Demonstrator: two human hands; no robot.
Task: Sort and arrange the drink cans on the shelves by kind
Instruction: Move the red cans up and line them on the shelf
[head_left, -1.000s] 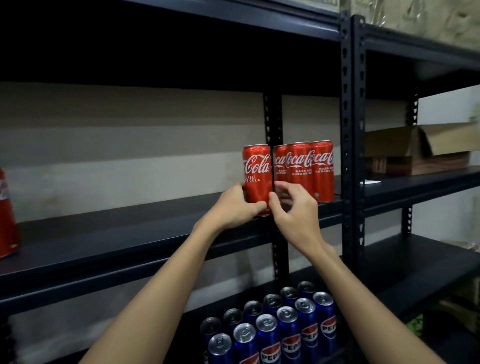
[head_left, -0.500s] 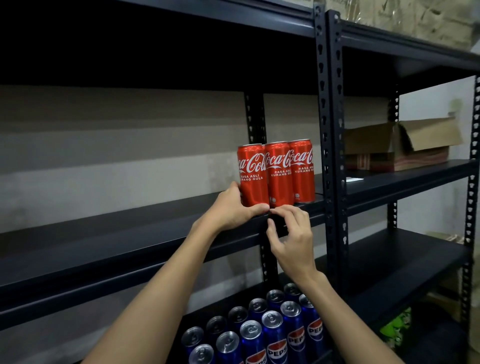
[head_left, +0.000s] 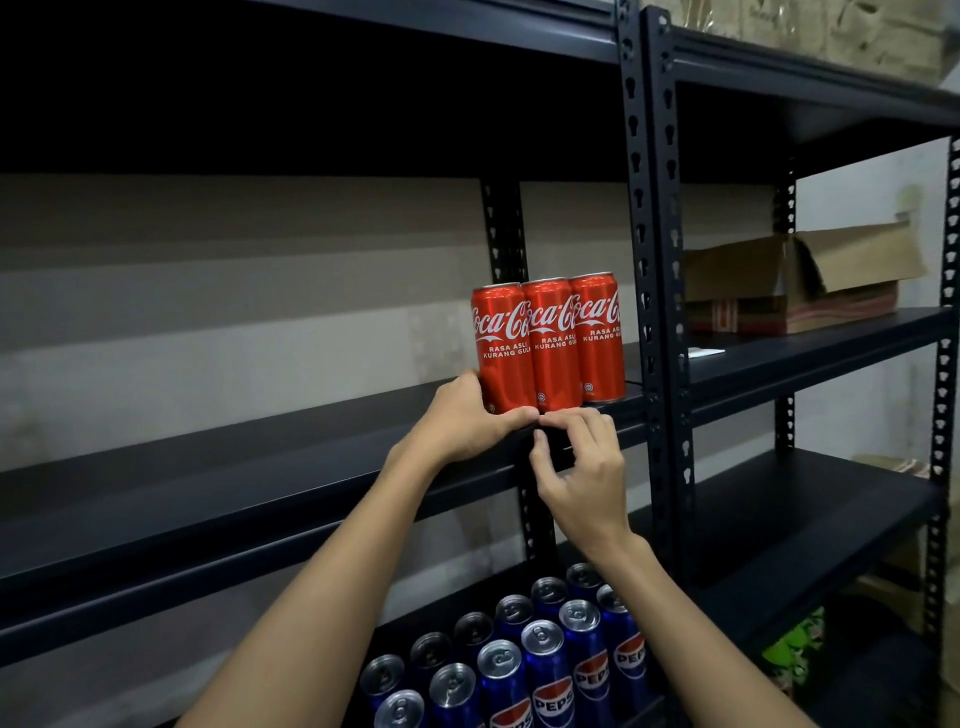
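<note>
Three red Coca-Cola cans stand upright in a tight row on the middle shelf (head_left: 208, 483), close to the black upright post (head_left: 654, 260). My left hand (head_left: 462, 423) cups the base of the leftmost can (head_left: 504, 343), thumb across its front and fingers behind its left side. The middle can (head_left: 553, 343) and the right can (head_left: 600, 338) touch it side by side. My right hand (head_left: 582, 467) hangs just below the shelf's front edge under the middle can, fingers loosely curled and holding nothing. Several blue Pepsi cans (head_left: 545, 665) stand grouped on the shelf below.
The middle shelf stretches bare to the left of the red cans. An opened cardboard box (head_left: 789, 280) sits on the neighbouring rack's shelf at the right, with a white slip (head_left: 704, 353) in front of it. Something green (head_left: 795, 644) lies low at the right.
My left hand has pushed the leftmost can to the right until it touches the other two. My right hand has come off the cans and dropped to the shelf edge.
</note>
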